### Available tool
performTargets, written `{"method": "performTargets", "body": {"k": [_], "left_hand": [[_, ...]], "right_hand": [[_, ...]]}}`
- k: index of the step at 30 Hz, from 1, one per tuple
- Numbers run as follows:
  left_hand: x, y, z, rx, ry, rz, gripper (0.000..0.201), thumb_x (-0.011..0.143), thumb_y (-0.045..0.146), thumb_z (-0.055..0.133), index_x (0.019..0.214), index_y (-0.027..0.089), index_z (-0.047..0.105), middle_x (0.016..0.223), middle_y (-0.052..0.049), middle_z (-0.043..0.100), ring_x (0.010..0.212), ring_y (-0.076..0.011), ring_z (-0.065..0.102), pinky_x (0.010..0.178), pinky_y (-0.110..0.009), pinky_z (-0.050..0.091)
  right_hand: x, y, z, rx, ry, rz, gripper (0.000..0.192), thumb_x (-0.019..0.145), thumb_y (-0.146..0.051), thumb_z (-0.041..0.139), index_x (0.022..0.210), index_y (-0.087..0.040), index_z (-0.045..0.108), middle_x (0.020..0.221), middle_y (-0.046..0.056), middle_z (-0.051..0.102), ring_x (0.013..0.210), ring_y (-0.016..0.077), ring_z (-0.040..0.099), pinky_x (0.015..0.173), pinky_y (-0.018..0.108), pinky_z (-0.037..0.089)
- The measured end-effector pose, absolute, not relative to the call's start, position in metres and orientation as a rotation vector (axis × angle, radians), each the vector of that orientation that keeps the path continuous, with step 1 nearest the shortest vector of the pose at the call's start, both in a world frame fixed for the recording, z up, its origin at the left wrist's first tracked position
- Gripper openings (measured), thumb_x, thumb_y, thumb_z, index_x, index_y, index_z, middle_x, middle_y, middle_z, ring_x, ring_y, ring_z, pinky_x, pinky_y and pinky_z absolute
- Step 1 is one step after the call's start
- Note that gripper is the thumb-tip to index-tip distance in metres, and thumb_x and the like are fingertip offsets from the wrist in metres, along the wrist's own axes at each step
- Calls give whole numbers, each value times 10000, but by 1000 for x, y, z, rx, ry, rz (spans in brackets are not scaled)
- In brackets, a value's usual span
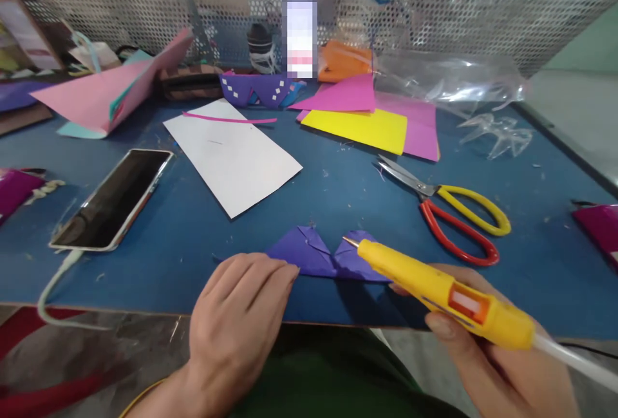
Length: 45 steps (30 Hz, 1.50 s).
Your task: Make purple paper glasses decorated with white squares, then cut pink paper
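Observation:
A folded purple paper piece [318, 252] lies near the front edge of the blue table [193, 225]. My left hand [236, 321] rests palm down with its fingertips on the paper's left end. My right hand [487, 353] grips a yellow glue gun [434, 286]. Its metal tip points left and hovers just over the paper's right half. A white glue stick pokes out of the gun's back end.
Red and yellow scissors [449, 209] lie shut at the right. A phone [116, 198] with a cable sits at the left, a white sheet [232, 154] in the middle. Yellow [357, 128], magenta and pink papers, a purple decorated piece [255, 89] and clear plastic lie further back.

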<state>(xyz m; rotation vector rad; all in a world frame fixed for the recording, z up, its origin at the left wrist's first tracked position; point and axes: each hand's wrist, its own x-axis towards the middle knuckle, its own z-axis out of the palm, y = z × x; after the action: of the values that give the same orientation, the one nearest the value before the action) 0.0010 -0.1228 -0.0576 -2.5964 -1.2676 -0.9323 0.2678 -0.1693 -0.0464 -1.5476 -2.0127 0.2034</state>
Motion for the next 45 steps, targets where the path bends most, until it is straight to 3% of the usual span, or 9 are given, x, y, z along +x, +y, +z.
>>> {"method": "performTargets", "body": {"k": [8, 13, 17, 22, 27, 37, 45], "left_hand": [[1, -122, -53, -2544, -1067, -711, 162, 908, 71, 558, 915, 95, 718, 795, -73, 722, 758, -227, 653, 726, -371, 536], [0, -128, -60, -2464, -992, -734, 207, 929, 71, 511, 988, 60, 709, 888, -109, 764, 836, -245, 706, 772, -381, 574], [2, -136, -64, -2425, -955, -734, 161, 907, 107, 599, 1013, 45, 704, 945, -105, 781, 881, -225, 726, 820, -339, 581], [-1, -143, -74, -2483, -1007, -609, 433, 1008, 373, 433, 1149, 53, 688, 1114, -140, 748, 1018, -257, 696, 928, -370, 528], [-5, -148, -91, -2500, -1024, -621, 632, 982, 555, 360, 1240, 53, 644, 1210, -164, 707, 1129, -280, 642, 1166, -436, 291], [10, -150, -87, -2366, -1031, -580, 790, 867, 766, 328, 1212, 148, 678, 1076, -176, 740, 987, -321, 693, 999, -464, 420], [12, -151, -89, -2429, -1076, -595, 595, 877, 633, 524, 1192, 155, 684, 1101, -198, 695, 1041, -337, 652, 1046, -522, 398]], "right_hand": [[252, -181, -52, -1465, -1851, 124, 188, 952, -308, 485, 1088, -210, 570, 950, 64, 662, 838, 170, 668, 687, 261, 562], [242, -175, -58, -1528, -1877, 135, 191, 962, -341, 480, 1096, -227, 553, 872, 23, 681, 722, 161, 667, 602, 269, 539], [247, -180, -63, -1579, -1822, 144, 202, 961, -344, 476, 1077, -210, 571, 904, 51, 689, 767, 178, 691, 631, 279, 552], [251, -185, -65, -1635, -1828, 114, 235, 961, -391, 465, 1044, -203, 579, 830, 48, 683, 691, 180, 688, 567, 266, 552], [256, -187, -70, -1665, -1913, 73, 233, 957, -362, 456, 1081, -200, 569, 886, 72, 696, 709, 190, 712, 545, 259, 565], [248, -183, -64, -1653, -1868, 53, 209, 970, -381, 439, 1024, -223, 564, 808, 43, 684, 644, 184, 690, 514, 262, 537], [246, -183, -63, -1620, -1888, -20, 238, 983, -388, 420, 1031, -201, 558, 784, 50, 669, 576, 178, 647, 488, 274, 495]]}}
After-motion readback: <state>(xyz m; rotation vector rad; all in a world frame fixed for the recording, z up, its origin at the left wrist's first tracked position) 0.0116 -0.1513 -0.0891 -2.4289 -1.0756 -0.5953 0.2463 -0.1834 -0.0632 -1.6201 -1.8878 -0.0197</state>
